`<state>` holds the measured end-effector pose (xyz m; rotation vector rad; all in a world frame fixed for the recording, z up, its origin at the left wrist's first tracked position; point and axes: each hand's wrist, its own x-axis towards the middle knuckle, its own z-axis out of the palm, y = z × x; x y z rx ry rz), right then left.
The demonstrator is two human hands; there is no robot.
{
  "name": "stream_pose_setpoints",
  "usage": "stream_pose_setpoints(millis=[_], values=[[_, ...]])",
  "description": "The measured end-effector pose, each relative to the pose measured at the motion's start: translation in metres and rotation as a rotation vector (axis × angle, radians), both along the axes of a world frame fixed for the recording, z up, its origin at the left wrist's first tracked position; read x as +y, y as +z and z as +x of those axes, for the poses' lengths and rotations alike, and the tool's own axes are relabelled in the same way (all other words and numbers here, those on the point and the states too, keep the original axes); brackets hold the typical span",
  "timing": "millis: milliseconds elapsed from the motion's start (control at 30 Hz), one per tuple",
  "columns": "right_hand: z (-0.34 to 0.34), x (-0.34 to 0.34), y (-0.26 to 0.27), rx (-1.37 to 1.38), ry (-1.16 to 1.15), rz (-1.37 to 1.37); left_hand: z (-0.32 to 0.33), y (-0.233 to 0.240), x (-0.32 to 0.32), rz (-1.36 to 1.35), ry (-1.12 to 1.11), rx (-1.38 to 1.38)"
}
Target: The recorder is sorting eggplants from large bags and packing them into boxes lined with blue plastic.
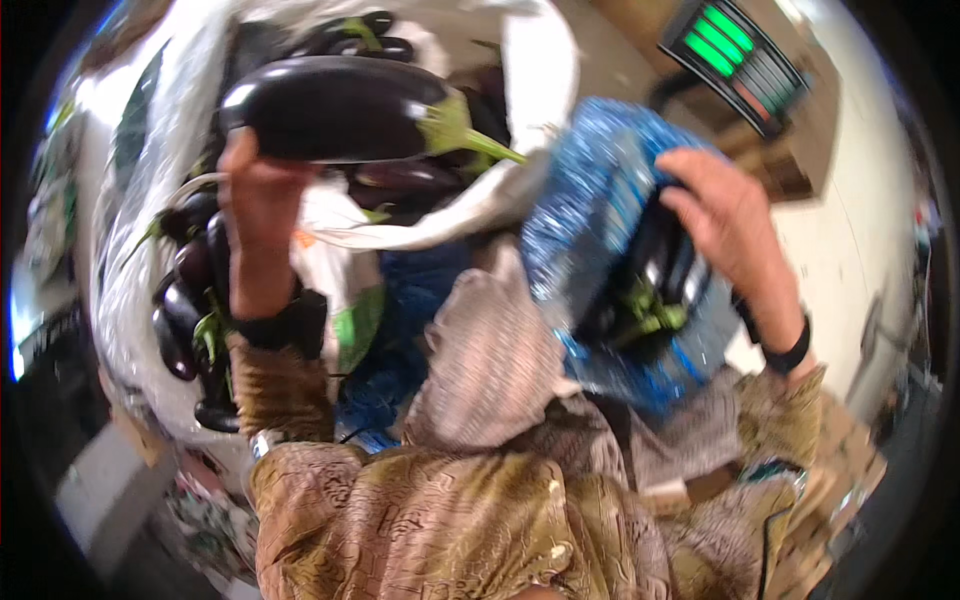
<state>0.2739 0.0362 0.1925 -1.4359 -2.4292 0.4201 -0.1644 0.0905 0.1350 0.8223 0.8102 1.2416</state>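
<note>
My left hand (266,202) grips a large glossy eggplant (337,111) from below near its rounded end; its green stem points right. Under and behind it, a white sack (536,67) holds more eggplants. On the right, a crinkled blue plastic bag (600,172) stands with its mouth spread, several smaller eggplants (660,262) lying inside. My right hand (720,202) is at that bag's upper right rim, fingers bent; whether they pinch the plastic is too blurred to tell. Further eggplants (187,300) lie on clear plastic sheeting (139,300) left of my left wrist.
A scale with a lit green display (720,41) stands at the upper right beside a brown cardboard box (814,112). Dark blue plastic (412,322) lies between my forearms, next to a knitted cloth (491,360). Cardboard (847,450) shows at the lower right.
</note>
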Motion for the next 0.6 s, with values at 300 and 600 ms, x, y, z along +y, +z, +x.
stream_pose_setpoints(millis=[300,600], values=[[0.029,-0.089,0.048,1.066,-0.140,-0.677,0.147,0.097,-0.039,-0.103,-0.483,-0.302],[0.040,-0.208,0.041,1.405,-0.663,-0.690,0.267,0.070,-0.111,-0.293,-0.690,0.193]])
